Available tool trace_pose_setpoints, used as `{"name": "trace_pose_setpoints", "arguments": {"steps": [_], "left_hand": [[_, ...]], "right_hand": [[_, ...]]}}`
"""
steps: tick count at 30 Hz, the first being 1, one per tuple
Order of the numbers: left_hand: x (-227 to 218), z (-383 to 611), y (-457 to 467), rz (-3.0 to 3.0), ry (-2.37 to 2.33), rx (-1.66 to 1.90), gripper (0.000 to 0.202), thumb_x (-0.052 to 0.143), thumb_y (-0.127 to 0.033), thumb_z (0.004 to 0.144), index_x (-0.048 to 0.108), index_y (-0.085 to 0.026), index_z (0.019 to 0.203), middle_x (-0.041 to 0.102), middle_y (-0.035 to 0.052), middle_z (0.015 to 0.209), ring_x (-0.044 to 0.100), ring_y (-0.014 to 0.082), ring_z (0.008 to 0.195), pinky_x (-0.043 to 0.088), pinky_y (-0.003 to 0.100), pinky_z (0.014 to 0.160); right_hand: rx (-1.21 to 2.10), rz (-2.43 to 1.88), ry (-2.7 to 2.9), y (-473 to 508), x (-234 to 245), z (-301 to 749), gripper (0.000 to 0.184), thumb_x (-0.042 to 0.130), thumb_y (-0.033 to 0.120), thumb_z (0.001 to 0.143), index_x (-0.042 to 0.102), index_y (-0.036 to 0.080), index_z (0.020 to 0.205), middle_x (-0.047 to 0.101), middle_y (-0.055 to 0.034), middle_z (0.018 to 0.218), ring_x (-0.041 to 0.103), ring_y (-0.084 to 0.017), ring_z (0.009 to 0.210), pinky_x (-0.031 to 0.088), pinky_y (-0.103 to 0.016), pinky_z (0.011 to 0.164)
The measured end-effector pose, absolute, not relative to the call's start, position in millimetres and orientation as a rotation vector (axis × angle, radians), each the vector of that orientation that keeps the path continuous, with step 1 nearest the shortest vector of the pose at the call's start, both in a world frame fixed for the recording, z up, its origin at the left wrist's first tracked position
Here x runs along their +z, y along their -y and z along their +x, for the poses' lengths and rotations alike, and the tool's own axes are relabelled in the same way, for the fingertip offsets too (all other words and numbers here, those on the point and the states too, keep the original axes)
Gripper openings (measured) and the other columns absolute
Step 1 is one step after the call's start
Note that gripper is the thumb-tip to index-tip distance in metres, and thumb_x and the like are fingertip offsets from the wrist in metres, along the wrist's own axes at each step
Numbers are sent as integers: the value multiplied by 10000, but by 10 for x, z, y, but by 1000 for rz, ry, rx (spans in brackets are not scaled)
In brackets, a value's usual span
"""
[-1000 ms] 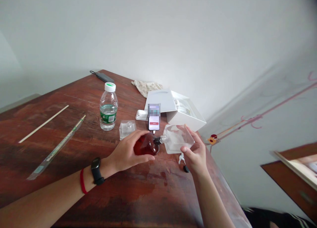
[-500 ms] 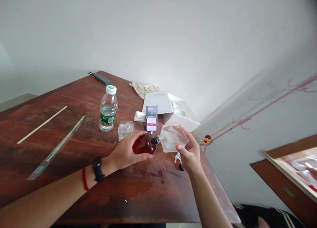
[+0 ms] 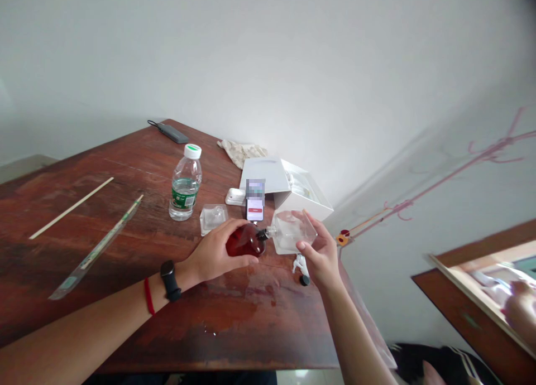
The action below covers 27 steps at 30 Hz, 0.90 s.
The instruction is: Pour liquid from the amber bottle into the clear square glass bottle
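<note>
My left hand point(image 3: 215, 251) is wrapped round a rounded glass bottle of dark red liquid point(image 3: 243, 241), tilted so its black neck points right. In my right hand point(image 3: 320, 252) is a clear square bottle point(image 3: 293, 231), lying sideways with its threaded neck towards the left. The two necks meet mouth to mouth; whether liquid passes between them cannot be made out. A small black cap point(image 3: 304, 280) and a white spray-trigger-like piece point(image 3: 300, 264) lie on the table below my right hand. Just beyond my left hand stands another small clear container point(image 3: 213, 217).
A water bottle point(image 3: 185, 184) with a green label stands left of centre. A phone point(image 3: 255, 203) leans by a white box point(image 3: 301, 192). A thin stick point(image 3: 72, 207) and a wrapped chopstick-like stick point(image 3: 98, 245) lie left. Wet patches point(image 3: 213, 323) spot the wooden table point(image 3: 138, 162).
The view has shifted slightly. Both hands hold the bottles neck to neck much as before. At the far right, a blurred part of a person has come into view.
</note>
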<state>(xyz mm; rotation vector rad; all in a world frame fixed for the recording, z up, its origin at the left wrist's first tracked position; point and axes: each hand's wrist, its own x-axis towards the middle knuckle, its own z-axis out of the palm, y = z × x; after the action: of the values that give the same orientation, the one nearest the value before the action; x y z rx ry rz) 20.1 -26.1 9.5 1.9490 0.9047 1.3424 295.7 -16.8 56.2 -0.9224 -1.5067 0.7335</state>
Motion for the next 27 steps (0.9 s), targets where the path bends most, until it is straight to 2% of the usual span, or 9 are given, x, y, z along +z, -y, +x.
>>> {"name": "trace_pose_setpoints", "arguments": {"steps": [11, 27], "left_hand": [[123, 198, 277, 1959, -904, 1345, 694, 885, -550, 792, 596, -249, 1347, 715, 102, 1317, 694, 317, 1192, 550, 491, 1054], [120, 197, 287, 1932, -915, 1330, 711, 889, -555, 782, 598, -252, 1356, 710, 107, 1322, 690, 332, 1195, 547, 500, 1056]], "right_hand": [[718, -976, 1551, 173, 573, 3018, 721, 911, 481, 764, 664, 316, 1421, 685, -104, 1471, 621, -378, 1382, 462, -596, 1180], [690, -992, 1558, 201, 651, 2996, 783, 952, 503, 694, 683, 301, 1401, 717, -105, 1421, 622, -393, 1370, 470, -613, 1166]]}}
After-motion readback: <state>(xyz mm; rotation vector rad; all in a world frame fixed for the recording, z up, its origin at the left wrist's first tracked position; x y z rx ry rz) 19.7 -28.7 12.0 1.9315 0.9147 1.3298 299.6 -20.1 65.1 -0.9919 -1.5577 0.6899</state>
